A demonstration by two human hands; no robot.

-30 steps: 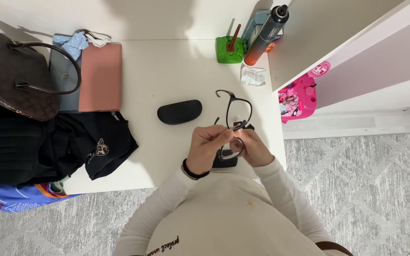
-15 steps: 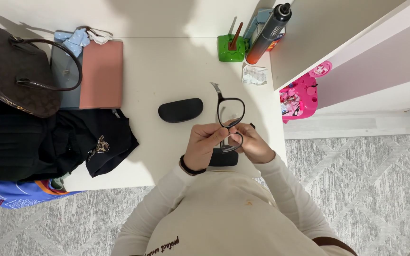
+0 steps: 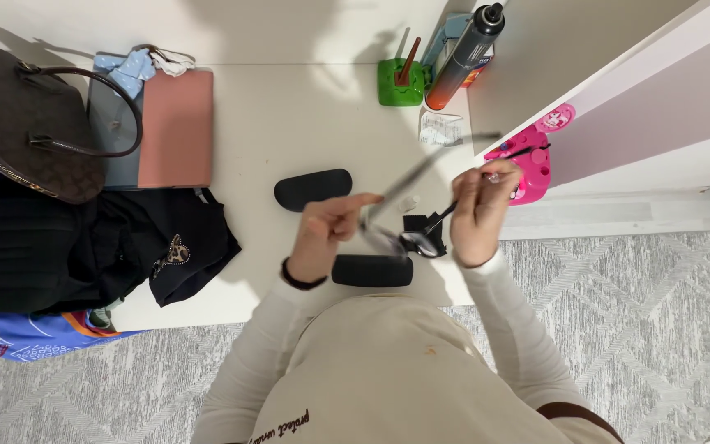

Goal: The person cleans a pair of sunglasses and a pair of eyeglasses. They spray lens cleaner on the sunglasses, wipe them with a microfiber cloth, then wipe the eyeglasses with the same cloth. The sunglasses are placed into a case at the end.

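A: The person's left hand (image 3: 330, 226) and right hand (image 3: 477, 205) are each pinching a temple arm of the black glasses (image 3: 408, 238), holding them above the table (image 3: 289, 123) just beyond the black case (image 3: 371, 270). How is a thing like that likely handling?

B: Probably light and rigid, with fragile hinges and smudge-prone lenses, so gripping the arms suits it. Half a second ago both hands were meeting at the folded frame; now they are spreading apart, the arms swinging open, blurred.
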